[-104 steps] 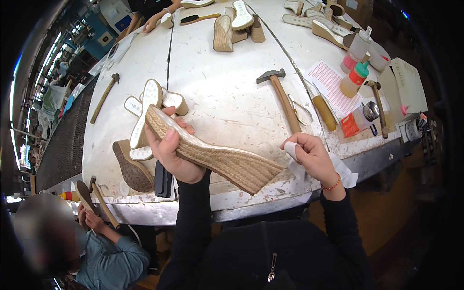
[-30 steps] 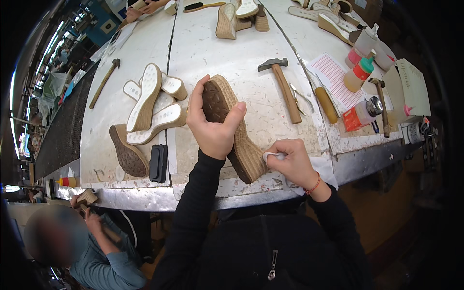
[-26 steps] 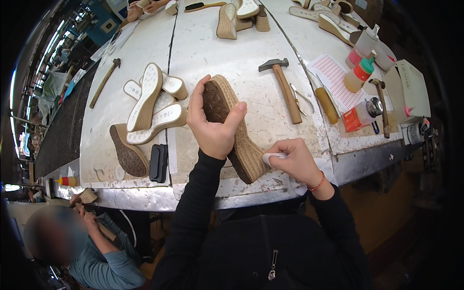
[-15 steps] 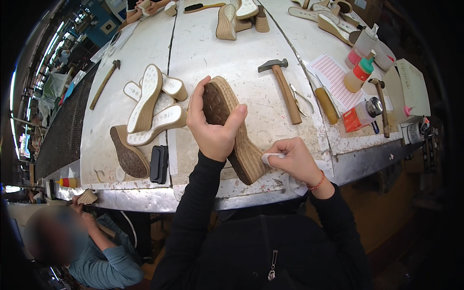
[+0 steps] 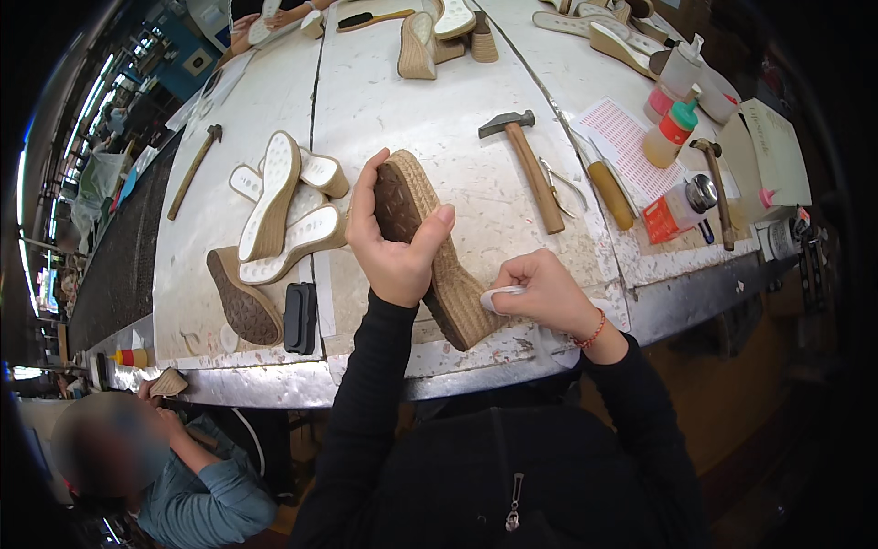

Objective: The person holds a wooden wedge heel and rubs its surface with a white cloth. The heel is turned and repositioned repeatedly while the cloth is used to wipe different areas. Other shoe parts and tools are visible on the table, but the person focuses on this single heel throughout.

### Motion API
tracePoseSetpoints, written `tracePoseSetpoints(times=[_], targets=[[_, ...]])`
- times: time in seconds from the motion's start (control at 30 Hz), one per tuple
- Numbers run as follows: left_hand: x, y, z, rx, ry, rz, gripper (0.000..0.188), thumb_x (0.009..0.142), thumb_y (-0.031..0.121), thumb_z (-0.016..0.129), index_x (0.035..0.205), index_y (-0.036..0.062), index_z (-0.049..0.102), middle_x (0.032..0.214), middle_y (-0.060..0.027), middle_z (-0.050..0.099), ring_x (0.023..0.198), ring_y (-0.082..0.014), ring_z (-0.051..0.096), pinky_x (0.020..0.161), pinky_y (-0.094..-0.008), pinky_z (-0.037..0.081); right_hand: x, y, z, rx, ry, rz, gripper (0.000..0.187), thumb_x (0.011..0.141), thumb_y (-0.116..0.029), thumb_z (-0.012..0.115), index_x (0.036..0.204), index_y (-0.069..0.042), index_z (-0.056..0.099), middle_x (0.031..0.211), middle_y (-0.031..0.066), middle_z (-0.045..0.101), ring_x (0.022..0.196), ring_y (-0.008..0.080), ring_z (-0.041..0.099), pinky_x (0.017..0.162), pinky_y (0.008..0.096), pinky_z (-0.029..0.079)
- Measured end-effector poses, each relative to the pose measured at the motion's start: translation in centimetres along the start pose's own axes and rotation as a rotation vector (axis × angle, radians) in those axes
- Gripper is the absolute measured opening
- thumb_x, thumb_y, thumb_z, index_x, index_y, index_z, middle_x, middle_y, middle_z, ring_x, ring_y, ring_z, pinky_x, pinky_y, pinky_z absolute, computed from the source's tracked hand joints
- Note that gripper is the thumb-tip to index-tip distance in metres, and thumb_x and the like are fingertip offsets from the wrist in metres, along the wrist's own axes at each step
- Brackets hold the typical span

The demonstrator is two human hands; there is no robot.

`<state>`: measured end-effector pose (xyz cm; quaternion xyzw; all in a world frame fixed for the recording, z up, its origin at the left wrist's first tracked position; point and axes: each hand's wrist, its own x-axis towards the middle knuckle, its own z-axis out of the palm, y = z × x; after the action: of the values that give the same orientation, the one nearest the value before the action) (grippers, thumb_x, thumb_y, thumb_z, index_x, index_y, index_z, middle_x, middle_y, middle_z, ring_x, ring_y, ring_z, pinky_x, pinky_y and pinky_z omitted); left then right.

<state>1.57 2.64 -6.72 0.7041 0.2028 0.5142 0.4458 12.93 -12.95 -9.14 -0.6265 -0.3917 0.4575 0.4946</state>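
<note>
My left hand (image 5: 393, 261) is wrapped round a wedge shoe sole (image 5: 444, 265) with a brown patterned bottom and a braided, straw-coloured side. It is held tilted over the table's near edge, its thick heel end toward me. Between the bent fingers and thumb of my right hand (image 5: 544, 295) is a small folded white cloth (image 5: 499, 297), resting against the braided side near the heel. Left of the sole lie several similar wedge soles with white tops (image 5: 272, 197), one brown-bottomed sole (image 5: 242, 295) and a black oblong block (image 5: 300, 317).
Right of my hands lie a hammer (image 5: 530, 169), pliers (image 5: 556, 188) and a wooden-handled tool (image 5: 610, 195). Squeeze bottles (image 5: 670, 133) stand beyond a printed sheet (image 5: 622, 137). Another hammer (image 5: 194, 174) lies far left. A co-worker (image 5: 206, 471) sits at lower left with a wedge.
The view has shifted slightly, so the table's things sit a little further left. Both hands keep their holds on the sole and cloth. A far co-worker's hands now show a white-topped piece.
</note>
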Motion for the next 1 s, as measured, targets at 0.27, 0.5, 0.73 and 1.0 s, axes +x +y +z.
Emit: tracePoseSetpoints(times=[0.27, 0.5, 0.73, 1.0], targets=[[0.1, 0.2, -0.1, -0.038, -0.002, -0.065, 0.067, 0.065, 0.016, 0.075, 0.123, -0.0060, 0.050, 0.108, -0.0133, 0.058, 0.098, -0.0192, 0.055, 0.091, -0.0316, 0.043, 0.2, 0.0, -0.3, -0.029, -0.009, -0.039, 0.017, 0.071, -0.012, 0.066, 0.066, 0.004, 0.064, 0.056, 0.0051, 0.060, 0.052, 0.0075, 0.052, 0.051, 0.0235, 0.042], [0.7, -0.1, 0.1, -0.046, -0.033, -0.078, 0.065, 0.066, 0.015, 0.074, 0.123, -0.0057, 0.050, 0.105, -0.0113, 0.058, 0.094, -0.0177, 0.055, 0.088, -0.0297, 0.043, 1.0, 0.0, -0.8, -0.186, -0.041, -0.120, 0.014, 0.075, -0.007, 0.063, 0.066, 0.003, 0.063, 0.057, -0.0010, 0.057, 0.055, 0.0034, 0.048, 0.052, 0.0210, 0.040], [1.1, -2.5, -2.6, -0.367, 0.175, -0.364, 0.056, 0.076, 0.013, 0.063, 0.126, -0.0071, 0.046, 0.106, -0.0129, 0.057, 0.085, -0.0140, 0.053, 0.077, -0.0255, 0.044, 0.7, 3.0, -2.9, 0.010, 0.137, 0.045, 0.016, 0.083, -0.011, 0.059, 0.071, -0.001, 0.061, 0.058, -0.0037, 0.053, 0.047, 0.0017, 0.043, 0.044, 0.0190, 0.034], [2.3, 0.6, -3.6, -0.624, 0.249, -0.295, 0.047, 0.081, 0.012, 0.052, 0.125, -0.0032, 0.043, 0.104, -0.0137, 0.056, 0.075, -0.0117, 0.052, 0.058, -0.0233, 0.047, 0.7, 3.6, -3.1, 0.183, 0.164, 0.108, 0.014, 0.088, -0.011, 0.056, 0.078, -0.004, 0.059, 0.059, -0.0045, 0.051, 0.045, 0.0004, 0.038, 0.041, 0.0183, 0.028]])
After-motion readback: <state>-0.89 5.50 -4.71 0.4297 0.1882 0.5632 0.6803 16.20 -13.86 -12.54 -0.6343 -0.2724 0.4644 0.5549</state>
